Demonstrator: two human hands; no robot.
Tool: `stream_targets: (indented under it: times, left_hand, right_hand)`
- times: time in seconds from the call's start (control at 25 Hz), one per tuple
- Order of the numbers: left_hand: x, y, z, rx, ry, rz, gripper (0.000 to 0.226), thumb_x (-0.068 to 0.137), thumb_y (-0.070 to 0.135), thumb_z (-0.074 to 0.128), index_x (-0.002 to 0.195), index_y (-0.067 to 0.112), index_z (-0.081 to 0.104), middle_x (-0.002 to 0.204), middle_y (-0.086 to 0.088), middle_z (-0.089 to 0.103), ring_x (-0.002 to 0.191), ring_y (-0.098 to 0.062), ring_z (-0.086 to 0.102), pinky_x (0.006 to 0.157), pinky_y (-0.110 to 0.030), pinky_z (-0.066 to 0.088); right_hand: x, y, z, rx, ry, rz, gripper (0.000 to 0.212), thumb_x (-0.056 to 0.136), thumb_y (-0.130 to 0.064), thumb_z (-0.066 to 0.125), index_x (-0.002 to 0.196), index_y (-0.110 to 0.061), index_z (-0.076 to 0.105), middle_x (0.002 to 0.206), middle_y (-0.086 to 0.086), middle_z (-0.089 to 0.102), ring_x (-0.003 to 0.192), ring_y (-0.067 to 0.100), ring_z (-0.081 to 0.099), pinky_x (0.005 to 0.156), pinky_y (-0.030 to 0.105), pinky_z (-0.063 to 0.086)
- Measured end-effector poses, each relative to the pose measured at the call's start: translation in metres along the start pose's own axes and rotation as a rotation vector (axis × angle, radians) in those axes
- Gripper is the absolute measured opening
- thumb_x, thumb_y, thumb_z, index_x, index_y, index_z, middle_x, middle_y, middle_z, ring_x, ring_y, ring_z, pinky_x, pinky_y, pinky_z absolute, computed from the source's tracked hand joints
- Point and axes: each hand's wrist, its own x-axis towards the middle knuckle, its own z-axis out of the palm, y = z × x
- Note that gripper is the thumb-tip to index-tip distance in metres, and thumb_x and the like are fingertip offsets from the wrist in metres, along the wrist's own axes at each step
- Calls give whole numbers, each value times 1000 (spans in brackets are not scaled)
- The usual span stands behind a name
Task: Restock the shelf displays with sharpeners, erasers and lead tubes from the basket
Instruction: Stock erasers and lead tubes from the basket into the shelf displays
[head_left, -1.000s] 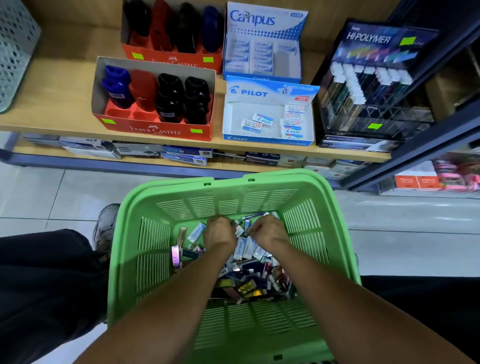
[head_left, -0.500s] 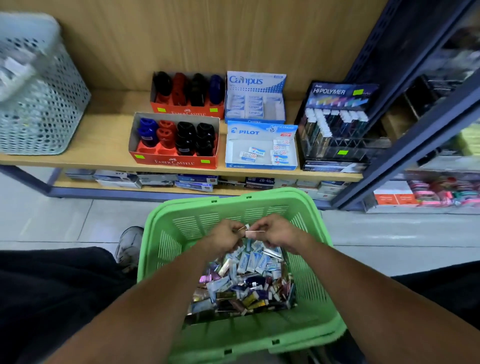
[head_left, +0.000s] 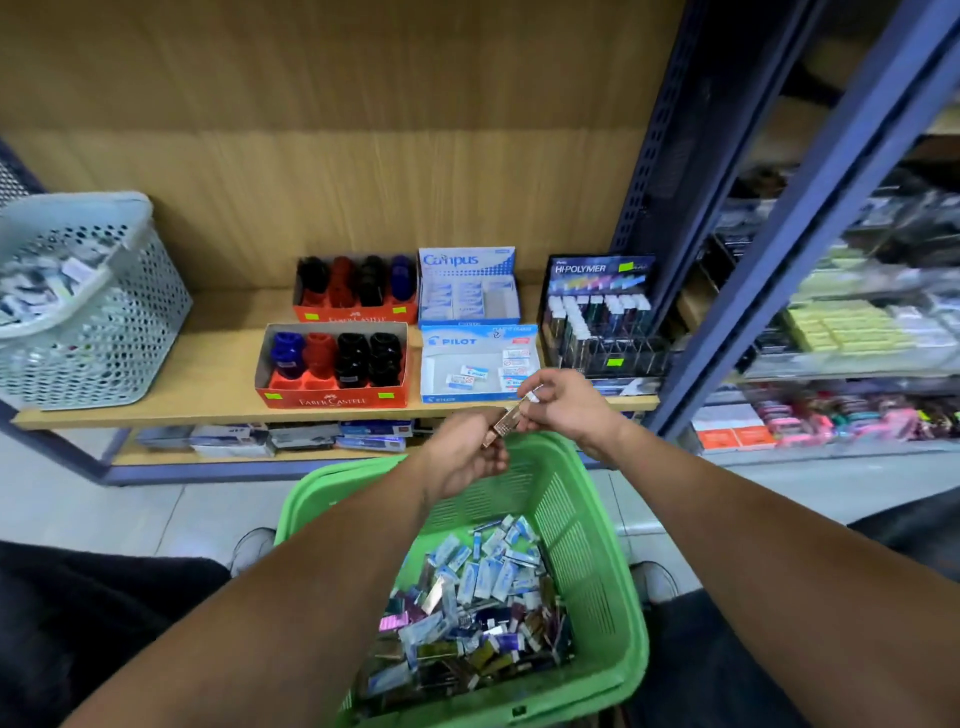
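A green basket (head_left: 592, 561) sits on the floor in front of me, holding several erasers and shiny lead tubes (head_left: 478, 608). Above its far rim, my left hand (head_left: 467, 452) and my right hand (head_left: 566, 402) both pinch a gold lead tube (head_left: 506, 423) with a white cap. On the wooden shelf (head_left: 218, 364) stand two red sharpener boxes (head_left: 332, 400), a Campus eraser box (head_left: 467, 260), a Pilot eraser box (head_left: 441, 364) and a black Hi-Polymer lead display (head_left: 597, 312).
A pale perforated basket (head_left: 98, 322) with stock stands at the shelf's left end. A blue steel upright (head_left: 769, 291) borders the shelf on the right, with more stationery behind it. Boxes lie on the lower shelf (head_left: 270, 441). My shoes (head_left: 249, 545) flank the green basket.
Both hands rose out of the basket with the lead tube and moved up toward the shelf edge. The view tilted upward, showing more of the shelf wall.
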Motion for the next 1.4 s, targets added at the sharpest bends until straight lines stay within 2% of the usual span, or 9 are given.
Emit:
stream_targets:
  times: [0.16,0.4,0.48,0.64,0.8,0.96,1.12,1.24,1.4]
  left_hand:
    - [15,23,30,-165,-48,67,25,104,11,39,108,5,64,75,-8,64,54,-15,49,47,-26,46]
    - [35,51,55,-174,-58,89,33,95,-3,36,106,5,67,75,-13,59,50,-15,49,43,-21,40]
    - [39,56,62,-168,-67,121,33,96,-6,37,106,6,66,78,-13,60,54,-17,51,47,-24,42]
    - [50,62,74,-208,-47,137,33,95,-9,40,117,0,63,81,-15,66,60,-21,57,55,-28,46]
    - [60,66,80,-244,-20,162,34,95,-8,38,118,-5,62,84,-20,69,65,-23,62,57,-30,52]
    - [66,73,79,-118,120,227,30,97,-1,43,112,4,68,90,-12,68,79,-23,63,70,-35,55]
    - [80,75,67,76,343,342,30,93,-5,49,116,5,66,92,-10,64,74,-18,58,65,-30,52]
    - [87,70,67,231,353,378,32,90,-1,57,120,8,65,98,-11,68,78,-22,61,77,-37,57]
    - [92,67,73,406,337,414,34,89,2,59,121,11,66,115,-10,69,101,-31,67,92,-43,56]
  right_hand:
    - [7,-9,-30,36,150,-52,23,86,10,68,109,6,67,82,20,66,61,18,68,68,26,61]
    - [14,-17,-71,-2,193,-103,26,80,3,77,96,-17,74,90,16,68,78,20,64,86,38,57]
    - [19,-17,-78,17,216,-104,27,80,2,78,100,-16,75,97,19,72,81,22,67,90,40,58]
    - [24,-18,-87,71,214,-106,23,85,5,72,102,-10,73,95,24,73,80,25,67,84,38,60]
    - [25,-20,-94,98,178,-119,15,88,7,66,98,-4,71,85,12,70,72,15,65,67,21,56]
    - [32,-34,-106,-32,178,-114,14,91,6,62,95,-7,66,79,6,67,69,14,64,59,20,52]
    - [54,-46,-122,-439,368,-131,13,94,-2,62,91,-15,65,84,3,62,76,19,61,71,31,54]
    - [63,-45,-121,-674,333,-155,10,94,-7,63,100,-13,69,93,0,61,86,20,59,80,30,51]
    - [67,-36,-115,-785,307,-187,15,95,-10,64,109,-14,69,108,7,68,94,21,60,90,34,52]
